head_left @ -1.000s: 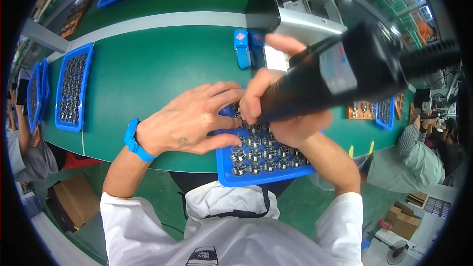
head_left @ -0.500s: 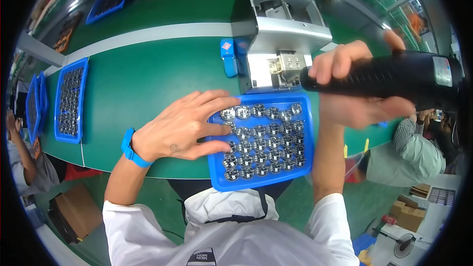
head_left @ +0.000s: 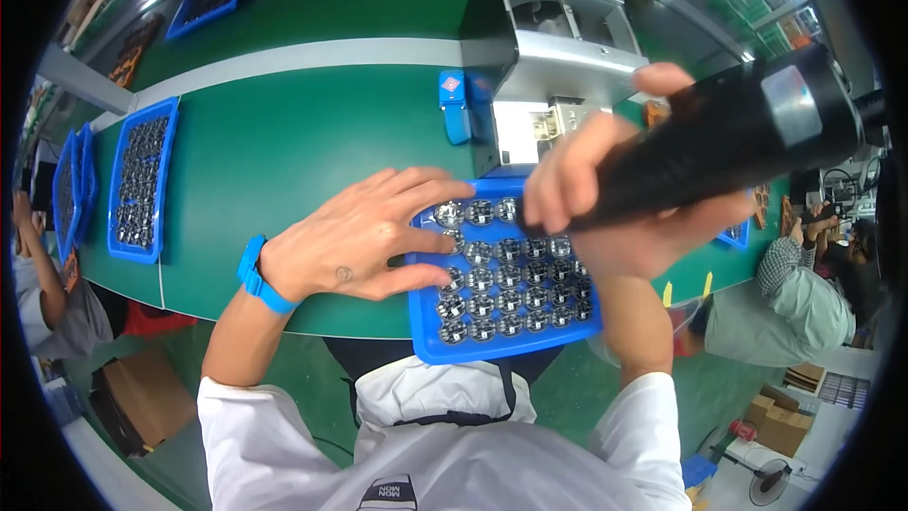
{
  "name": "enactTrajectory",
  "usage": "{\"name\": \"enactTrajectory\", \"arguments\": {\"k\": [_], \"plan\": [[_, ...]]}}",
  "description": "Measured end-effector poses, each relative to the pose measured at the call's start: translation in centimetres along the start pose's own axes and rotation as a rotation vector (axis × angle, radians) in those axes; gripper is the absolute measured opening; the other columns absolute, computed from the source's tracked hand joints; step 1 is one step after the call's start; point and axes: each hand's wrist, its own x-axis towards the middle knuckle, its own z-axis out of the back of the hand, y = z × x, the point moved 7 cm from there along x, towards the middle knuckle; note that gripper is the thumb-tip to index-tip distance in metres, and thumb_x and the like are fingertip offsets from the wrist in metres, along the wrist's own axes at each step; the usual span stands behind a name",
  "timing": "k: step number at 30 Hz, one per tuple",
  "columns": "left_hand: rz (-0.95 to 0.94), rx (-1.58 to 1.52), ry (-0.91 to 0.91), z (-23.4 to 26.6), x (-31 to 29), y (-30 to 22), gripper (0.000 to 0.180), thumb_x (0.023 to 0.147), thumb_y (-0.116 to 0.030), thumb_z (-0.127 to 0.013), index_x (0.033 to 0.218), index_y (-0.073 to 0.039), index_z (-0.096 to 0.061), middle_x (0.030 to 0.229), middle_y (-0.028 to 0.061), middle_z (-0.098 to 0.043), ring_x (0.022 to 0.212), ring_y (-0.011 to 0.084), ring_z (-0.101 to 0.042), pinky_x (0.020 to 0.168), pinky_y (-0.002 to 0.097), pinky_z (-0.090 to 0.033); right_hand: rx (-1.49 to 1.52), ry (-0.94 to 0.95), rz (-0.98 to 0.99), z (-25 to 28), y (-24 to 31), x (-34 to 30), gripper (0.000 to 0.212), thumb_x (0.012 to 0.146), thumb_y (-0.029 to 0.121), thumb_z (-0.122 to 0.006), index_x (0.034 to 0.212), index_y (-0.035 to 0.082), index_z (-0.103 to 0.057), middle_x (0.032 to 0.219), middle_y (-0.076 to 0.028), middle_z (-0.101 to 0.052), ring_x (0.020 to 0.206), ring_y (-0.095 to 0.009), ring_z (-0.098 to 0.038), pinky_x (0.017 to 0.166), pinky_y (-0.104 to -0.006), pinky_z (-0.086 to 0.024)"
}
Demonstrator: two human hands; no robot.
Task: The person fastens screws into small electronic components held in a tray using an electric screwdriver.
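My left hand [head_left: 364, 237] lies flat with spread fingers on the left edge of a blue tray [head_left: 445, 345] at the front of the green table. The tray holds rows of several small round metal parts [head_left: 511, 289]. My right hand [head_left: 615, 199] is wrapped around a thick black power screwdriver [head_left: 728, 147], which slants down to the left. Its tip points into the upper middle of the tray and is hidden behind my fingers. A blue band [head_left: 257, 274] sits on my left wrist.
A grey metal machine [head_left: 558, 47] stands behind the tray, with a small blue box [head_left: 454, 104] to its left. More blue trays of parts [head_left: 142, 180] lie at the table's left end. Other people sit at far left [head_left: 43, 293] and right [head_left: 794, 293].
My right hand has swung the screwdriver down and left from beside the tray until it is over the tray's upper rows. My left hand stays on the tray's left edge.
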Motion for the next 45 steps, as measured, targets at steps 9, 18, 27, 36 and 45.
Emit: {"name": "enactTrajectory", "arguments": {"k": [9, 18, 27, 36, 45], "plan": [[0.02, -0.063, 0.01, 0.2, -0.5, 0.2, 0.031, 0.078, -0.033, -0.072, 0.096, -0.007, -0.074, 0.132, 0.0145, -0.052, 0.122, 0.0319, -0.048, 0.097, 0.0436, -0.041, 0.072, 0.101, -0.255, -3.0, -4.3, -1.6, 0.093, 0.078, 0.081, -0.045, 0.134, 0.009, -0.028, 0.072, -0.018, -0.056, 0.056, -0.028, -0.056, 0.057, -0.0401, -0.049], [0.037, -0.053, 0.015, 0.2, -0.7, 0.1, 0.032, 0.078, -0.033, -0.073, 0.099, -0.009, -0.074, 0.128, 0.0139, -0.052, 0.121, 0.0314, -0.048, 0.096, 0.0433, -0.042, -0.002, 0.103, -0.313, -3.4, -4.8, -1.8, 0.094, 0.079, 0.078, -0.047, 0.134, 0.004, -0.028, 0.071, -0.017, -0.056, 0.057, -0.026, -0.057, 0.058, -0.0378, -0.049], [0.02, -0.046, 0.004, 0.2, -0.7, 0.3, 0.031, 0.077, -0.032, -0.073, 0.099, -0.01, -0.074, 0.128, 0.0143, -0.052, 0.121, 0.0323, -0.047, 0.097, 0.0436, -0.042, 0.009, 0.134, -0.307, -3.6, -4.9, -1.7, 0.089, 0.083, 0.069, -0.052, 0.137, 0.002, -0.028, 0.072, -0.017, -0.058, 0.06, -0.025, -0.058, 0.058, -0.0363, -0.049], [0.029, -0.08, 0.026, 0.1, -0.6, 0.1, 0.031, 0.076, -0.03, -0.074, 0.1, -0.01, -0.074, 0.129, 0.014, -0.051, 0.121, 0.0327, -0.047, 0.097, 0.0434, -0.042, 0.014, 0.175, -0.298, -3.8, -5.1, -1.7, 0.085, 0.088, 0.06, -0.057, 0.14, -0.001, -0.029, 0.073, -0.018, -0.06, 0.063, -0.024, -0.059, 0.058, -0.0348, -0.049], [-0.032, 0.063, 0.022, 0.1, -0.5, -0.2, 0.031, 0.079, -0.035, -0.071, 0.092, -0.007, -0.072, 0.131, 0.0144, -0.052, 0.122, 0.0333, -0.049, 0.096, 0.0431, -0.043, 0.119, 0.006, -0.037, -1.3, -1.0, 0.1, 0.105, 0.08, 0.08, -0.044, 0.15, 0.009, -0.009, 0.068, -0.011, -0.055, 0.054, -0.023, -0.057, 0.052, -0.0395, -0.051]]}}
